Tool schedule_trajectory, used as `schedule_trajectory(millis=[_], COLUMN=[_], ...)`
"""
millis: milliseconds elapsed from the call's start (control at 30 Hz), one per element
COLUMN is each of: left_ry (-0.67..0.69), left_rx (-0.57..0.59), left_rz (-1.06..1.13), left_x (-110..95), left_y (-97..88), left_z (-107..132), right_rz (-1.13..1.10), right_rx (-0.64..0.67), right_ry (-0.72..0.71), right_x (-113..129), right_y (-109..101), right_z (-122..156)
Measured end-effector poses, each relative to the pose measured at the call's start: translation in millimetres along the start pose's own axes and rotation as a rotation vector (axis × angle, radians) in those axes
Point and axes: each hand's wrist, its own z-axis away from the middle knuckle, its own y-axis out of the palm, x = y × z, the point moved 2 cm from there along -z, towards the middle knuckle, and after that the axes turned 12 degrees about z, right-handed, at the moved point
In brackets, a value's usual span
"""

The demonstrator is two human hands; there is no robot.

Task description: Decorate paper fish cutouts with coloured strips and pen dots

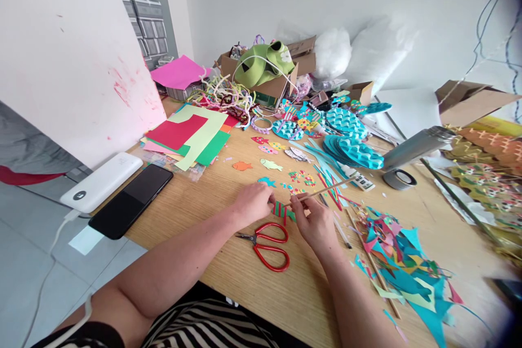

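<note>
Green paper with red strips (282,210) | near front edge of tabletop (310,293) | left hand (255,202) pinching it | right hand (313,222) pinching thin wooden stick (328,188)

The paper (281,210) is green, striped red; stick (326,189) tan; scissor handles (277,269) red; shirt (196,321) striped black and cream.

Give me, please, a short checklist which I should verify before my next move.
1. Right-hand grip holds the wooden stick: ok.
2. Left-hand grip firm on the green striped paper: cannot tell; it is at the paper's left end.
3. Red-handled scissors out of the way: not ok; blade tips lie close to the left forearm.
4. Phone fully on the table: not ok; it seems to overhang the edge.
5. White bottle closed: cannot tell, too small.
</note>
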Motion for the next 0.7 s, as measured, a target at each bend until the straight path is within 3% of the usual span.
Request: schedule_trajectory(millis=[533, 600, 700], left_ry=[0.005, -0.010, -0.033], left_rx=[0.006, 0.005, 0.001], left_rz=[0.019, 0.043, 0.074], left_x=[0.7, 2.0, 4.5], left_y=[0.5, 1.5, 2.4], left_z=[-0.5, -1.0, -2.5], right_rz=[0.003, -0.051, -0.150], right_rx=[-0.022, -0.099, -0.316], right_ry=[-0.015, 0.035, 0.151], right_x=[2.2, 3.1, 1.9], right_y=[-1.2, -6.8, -17.8], right_z=[1.1, 2.7, 5.4])
